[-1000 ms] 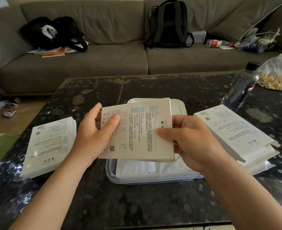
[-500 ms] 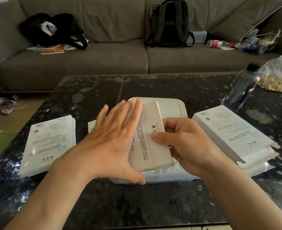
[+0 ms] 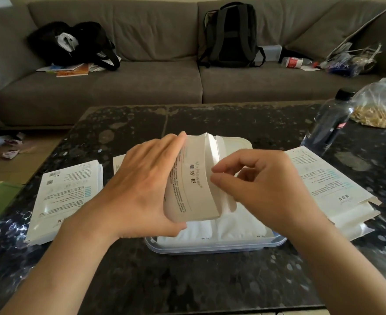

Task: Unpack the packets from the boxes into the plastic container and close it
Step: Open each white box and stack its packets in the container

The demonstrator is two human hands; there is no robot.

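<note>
Head cam: flat white cardboard box w/ grey print (image 3: 192, 187) is held up on edge right above the clear plastic container (image 3: 210, 248), which sits mid-bench (image 3: 210, 283). Left hand (image 3: 142, 192) grips the box from its left side, fingers (image 3: 171, 142) curled over the top edge, thumb underneath. Right hand (image 3: 262, 185) is at the open end, thumb + forefinger pinching the white packet bundle (image 3: 213, 153) that pokes out. It looks like packets rather than a flap, but it's hard to be sure.

The container has loose white packets (image 3: 233, 226) lying in it. Its white lid (image 3: 237, 143) lies just behind, so it's not closed yet. More of the same boxes: left pile (image 3: 67, 194) and right pile (image 3: 328, 185), the right ones w/ ends open.

Handling, imo: the box is thin card, light and bendy, and it's bowing in the left grip. Hold it by the long edges and don't squash the faces, or the contents will jam. Packets look thin, floppy, prob slick wrap. Pinch the whole bundle near its edge and slide it straight out, otherwise they'll fan out and spill past the rim.
</note>
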